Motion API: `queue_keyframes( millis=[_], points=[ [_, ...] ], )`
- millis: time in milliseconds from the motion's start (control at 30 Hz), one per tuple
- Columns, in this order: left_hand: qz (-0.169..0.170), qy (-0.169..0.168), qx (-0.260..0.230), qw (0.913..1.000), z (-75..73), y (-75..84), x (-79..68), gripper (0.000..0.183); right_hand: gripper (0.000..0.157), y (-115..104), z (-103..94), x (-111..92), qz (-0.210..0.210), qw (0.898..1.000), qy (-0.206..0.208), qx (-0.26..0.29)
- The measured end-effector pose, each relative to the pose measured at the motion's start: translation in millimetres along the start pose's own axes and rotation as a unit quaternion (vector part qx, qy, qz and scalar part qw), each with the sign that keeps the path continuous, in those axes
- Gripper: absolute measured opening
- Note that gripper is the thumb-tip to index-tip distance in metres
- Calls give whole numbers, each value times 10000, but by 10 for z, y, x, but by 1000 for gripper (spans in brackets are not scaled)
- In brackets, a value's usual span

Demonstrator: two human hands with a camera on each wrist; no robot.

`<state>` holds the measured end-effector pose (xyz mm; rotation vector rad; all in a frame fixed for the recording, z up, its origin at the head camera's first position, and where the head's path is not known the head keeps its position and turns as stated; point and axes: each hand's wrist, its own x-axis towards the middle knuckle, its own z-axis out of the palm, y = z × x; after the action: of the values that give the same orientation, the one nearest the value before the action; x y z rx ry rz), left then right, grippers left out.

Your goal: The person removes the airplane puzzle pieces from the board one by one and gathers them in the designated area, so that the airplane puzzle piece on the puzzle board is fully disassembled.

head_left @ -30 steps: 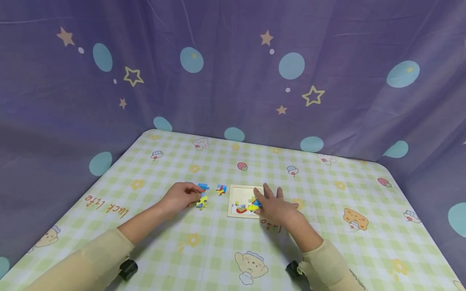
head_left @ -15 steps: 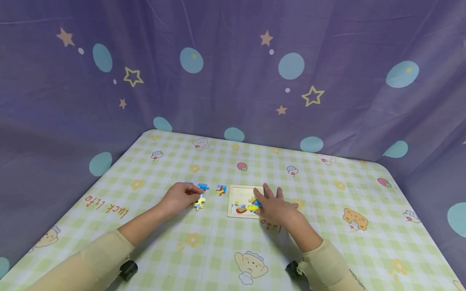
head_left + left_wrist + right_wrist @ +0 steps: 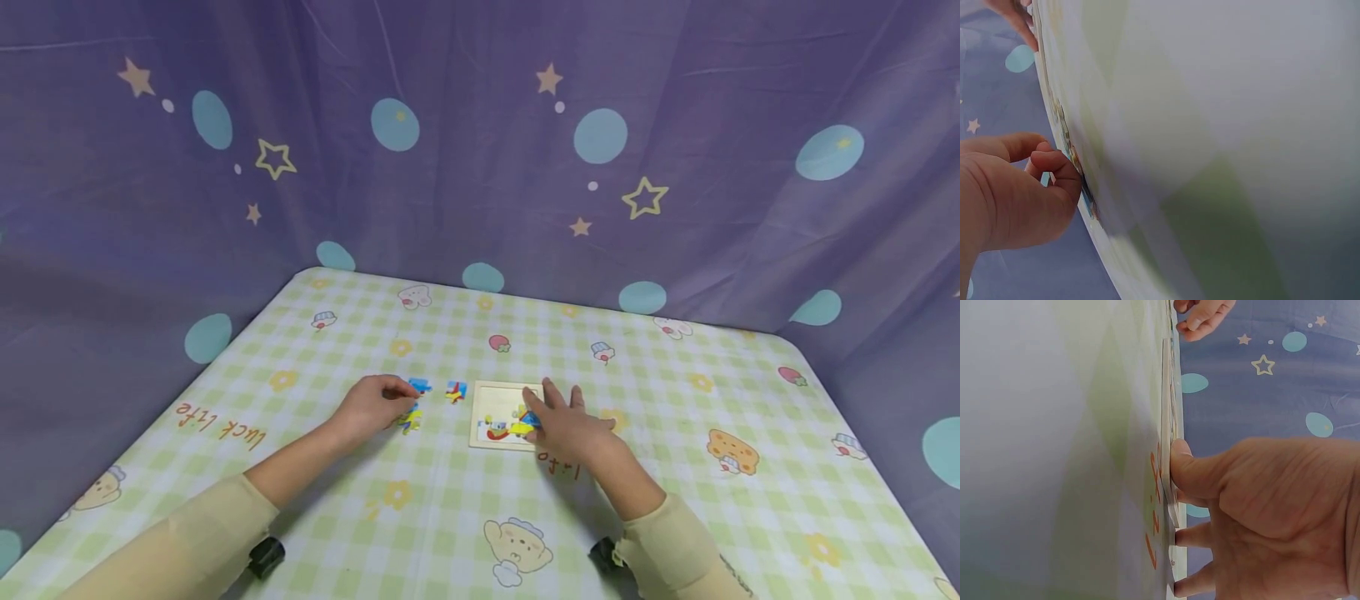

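My left hand (image 3: 372,408) pinches a yellow and blue jigsaw piece (image 3: 410,422) between thumb and forefinger, low over the cloth. In the left wrist view the curled fingertips hide part of the pieces (image 3: 1088,199) at table level. Just beyond the fingers lies a blue piece (image 3: 418,386); a blue, red and yellow piece (image 3: 456,391) is further right. A square wooden puzzle tray (image 3: 474,417) has several pieces fitted along its near side. My right hand (image 3: 573,427) rests with spread fingers on the tray's right side, covering that edge; its thumb (image 3: 1188,472) touches the tray.
A green and white checked cloth (image 3: 450,517) with printed cartoons covers the table. Purple curtain (image 3: 480,200) hangs behind the table and at both sides. Dark objects show under each forearm, at the left (image 3: 266,557) and right wrists.
The yellow piece at my left fingertips has shifted slightly left and turned, and more blue now shows on it. My right hand and the tray have stayed in place.
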<state>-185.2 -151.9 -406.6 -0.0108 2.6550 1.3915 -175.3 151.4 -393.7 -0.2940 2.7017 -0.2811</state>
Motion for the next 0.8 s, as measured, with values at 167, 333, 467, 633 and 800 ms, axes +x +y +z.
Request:
queue_keyframes(
  millis=[167, 333, 467, 633, 800],
  points=[
    [7, -90, -129, 9999, 10, 11, -12, 15, 74, 2, -7, 12, 135, 9998, 17, 176],
    [-34, -136, -246, 9996, 24, 64, -32, 15, 80, 14, 0, 26, 352, 9988, 38, 344],
    [-15, -155, -227, 9996, 32, 106, -42, 16, 82, 20, 1, 23, 367, 9984, 13, 423],
    [-38, -268, -353, 9990, 44, 136, -35, 18, 82, 21, -10, 6, 330, 9984, -3, 470],
    [-122, -383, -523, 9978, 91, 188, -18, 19, 83, 19, -14, 5, 309, 9983, -8, 499]
  ],
)
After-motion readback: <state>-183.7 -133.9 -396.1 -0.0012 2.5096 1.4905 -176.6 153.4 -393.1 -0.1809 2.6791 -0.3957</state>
